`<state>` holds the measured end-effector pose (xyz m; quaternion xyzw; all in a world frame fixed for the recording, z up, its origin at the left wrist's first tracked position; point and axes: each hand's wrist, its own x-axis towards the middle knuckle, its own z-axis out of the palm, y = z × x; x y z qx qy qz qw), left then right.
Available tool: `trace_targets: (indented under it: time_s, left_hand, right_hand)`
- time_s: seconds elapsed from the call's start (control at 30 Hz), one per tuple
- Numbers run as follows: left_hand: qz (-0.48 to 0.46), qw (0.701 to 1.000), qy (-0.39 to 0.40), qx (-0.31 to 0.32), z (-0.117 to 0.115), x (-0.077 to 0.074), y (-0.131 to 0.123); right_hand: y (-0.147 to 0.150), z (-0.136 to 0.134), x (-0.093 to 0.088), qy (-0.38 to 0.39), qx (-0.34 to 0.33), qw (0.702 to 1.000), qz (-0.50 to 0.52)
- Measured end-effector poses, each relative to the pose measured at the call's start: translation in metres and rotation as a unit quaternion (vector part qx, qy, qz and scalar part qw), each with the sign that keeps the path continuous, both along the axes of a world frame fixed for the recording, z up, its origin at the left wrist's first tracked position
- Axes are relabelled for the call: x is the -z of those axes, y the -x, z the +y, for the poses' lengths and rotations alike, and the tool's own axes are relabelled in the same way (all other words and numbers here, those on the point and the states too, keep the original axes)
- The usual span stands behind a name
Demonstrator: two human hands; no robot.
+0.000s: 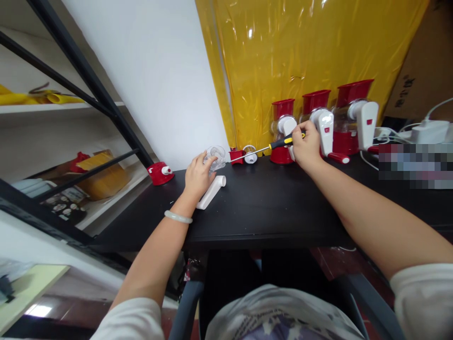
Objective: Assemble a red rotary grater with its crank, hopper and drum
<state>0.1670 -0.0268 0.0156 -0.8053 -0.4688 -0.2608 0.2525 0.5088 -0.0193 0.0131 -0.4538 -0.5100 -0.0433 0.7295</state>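
My left hand (200, 174) is closed around a clear plastic housing (216, 153) near the wall side of the black table. In my right hand (306, 144) is a screwdriver (281, 142) with a black and yellow handle, held level. Its metal shaft points left, and its tip reaches the clear housing; whether it touches a screw I cannot tell. Beneath my left hand lies a white crank arm (212, 192). A red part (237, 156) and a white-and-clear drum (250, 154) stand behind the screwdriver shaft. To the left sits a red base (160, 173) with a white knob.
Three red and white rotary graters (283, 125) (321, 123) (356, 118) stand in a row at the back right. A white power adapter (430, 131) with cables lies further right. A black-framed shelf (106, 106) rises at left, and a yellow sheet (262, 61) covers the back.
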Motion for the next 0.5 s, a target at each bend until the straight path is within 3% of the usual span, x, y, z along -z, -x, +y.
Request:
trace_targets:
  time_s: [0.5]
  left_hand:
    - [0.027,1.0,0.015,0.003,-0.0022,0.0016,-0.0056]
  right_hand:
    - [0.0023,-0.0024,-0.0015,0.009,0.006,1.0,-0.014]
